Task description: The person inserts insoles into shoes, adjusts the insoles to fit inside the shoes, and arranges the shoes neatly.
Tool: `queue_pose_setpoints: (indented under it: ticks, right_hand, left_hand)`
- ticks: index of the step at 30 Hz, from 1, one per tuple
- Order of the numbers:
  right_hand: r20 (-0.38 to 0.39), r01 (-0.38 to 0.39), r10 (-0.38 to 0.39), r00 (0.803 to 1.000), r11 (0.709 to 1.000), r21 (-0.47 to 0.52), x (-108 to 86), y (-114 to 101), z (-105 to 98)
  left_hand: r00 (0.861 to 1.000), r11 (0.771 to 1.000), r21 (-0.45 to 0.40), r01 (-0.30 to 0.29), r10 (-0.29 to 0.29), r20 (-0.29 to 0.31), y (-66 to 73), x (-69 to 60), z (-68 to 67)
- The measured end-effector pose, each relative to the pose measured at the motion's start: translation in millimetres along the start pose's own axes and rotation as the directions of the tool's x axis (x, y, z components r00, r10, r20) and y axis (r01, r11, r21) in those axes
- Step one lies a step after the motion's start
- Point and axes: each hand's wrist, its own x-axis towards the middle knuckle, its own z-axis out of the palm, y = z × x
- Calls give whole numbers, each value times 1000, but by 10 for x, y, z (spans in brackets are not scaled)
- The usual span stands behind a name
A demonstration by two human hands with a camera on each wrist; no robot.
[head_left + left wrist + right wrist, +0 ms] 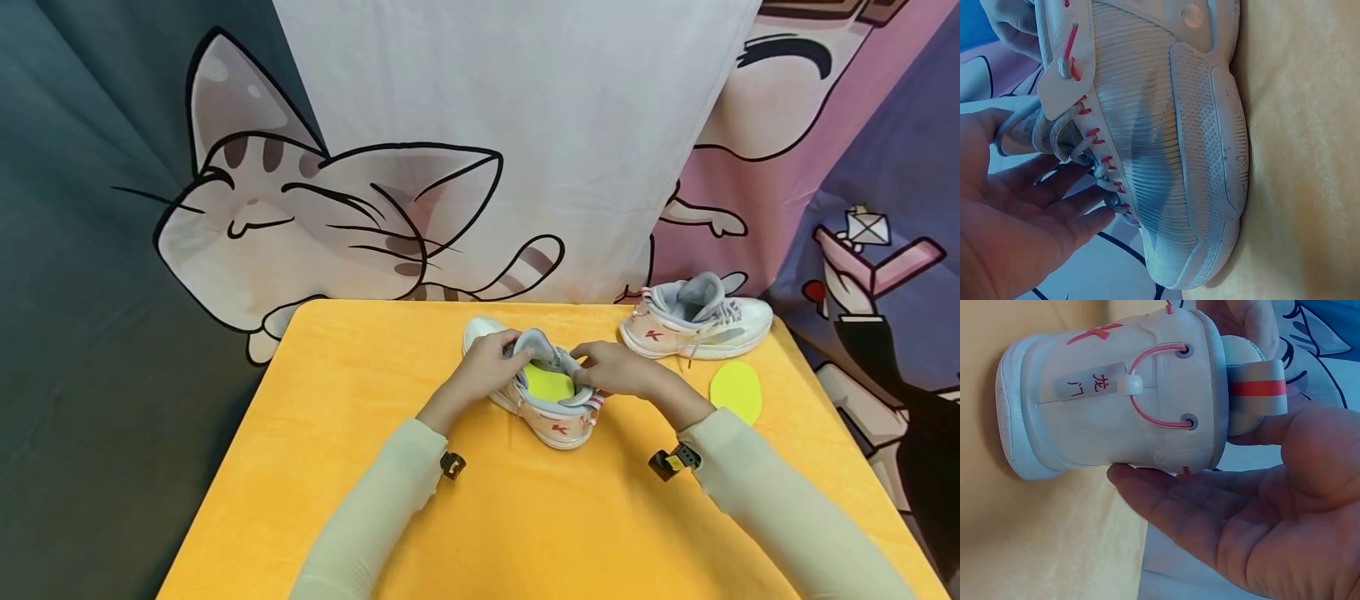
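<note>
A white sneaker [556, 427] stands on the table with its heel toward me. Its toe points away to the left. My left hand [485, 364] holds the shoe's tongue [534, 342], thumb on the inner side and fingers by the laces [1072, 134]. On the other side, my right hand [617, 367] grips the collar near the heel, and its fingers lie along the shoe's side in the right wrist view. A yellow-green insole [549, 383] shows inside the opening; its far part is hidden in the shoe.
A matching sneaker [693, 321] stands at the table's back right, toe to the right. In front of it lies a second yellow-green insole [736, 390]. The yellow table [360, 400] meets a cartoon-printed cloth [570, 100] along its back edge.
</note>
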Motion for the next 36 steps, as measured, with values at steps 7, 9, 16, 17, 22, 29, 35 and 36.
queue_pose_setpoints:
  ticks: [7, 9, 16, 17, 22, 29, 35, 36]
  right_hand:
    - [32, 25, -25, 999, 1000, -15, 41, -6, -51]
    - [40, 37, -36, 999, 999, -24, 46, -9, -76]
    - [28, 85, -82, 996, 990, -110, 71, -17, -191]
    - [23, 84, -82, 996, 990, -116, 85, -10, -209]
    - [11, 96, -95, 995, 988, -124, 165, 18, -311]
    - [78, 129, -119, 990, 982, -140, 247, 40, -390]
    - [130, 143, -107, 986, 941, -307, 268, -86, -430]
    - [143, 143, -100, 985, 933, -329, 276, -125, -435]
  left_hand:
    - [997, 998, 53, -22, 26, -71, 60, -49, 21]
    - [996, 998, 70, -6, 12, -94, 93, -67, 36]
    - [988, 999, 44, 31, -24, -152, 196, -156, 80]
    - [987, 999, 38, 35, -29, -158, 216, -167, 82]
    - [982, 998, 21, 65, -60, -180, 301, -213, 83]
    - [978, 994, 37, 101, -92, -187, 340, -198, 86]
    - [985, 990, 71, 121, -110, -134, 294, -143, 59]
    - [986, 990, 72, 118, -109, -123, 285, -137, 53]
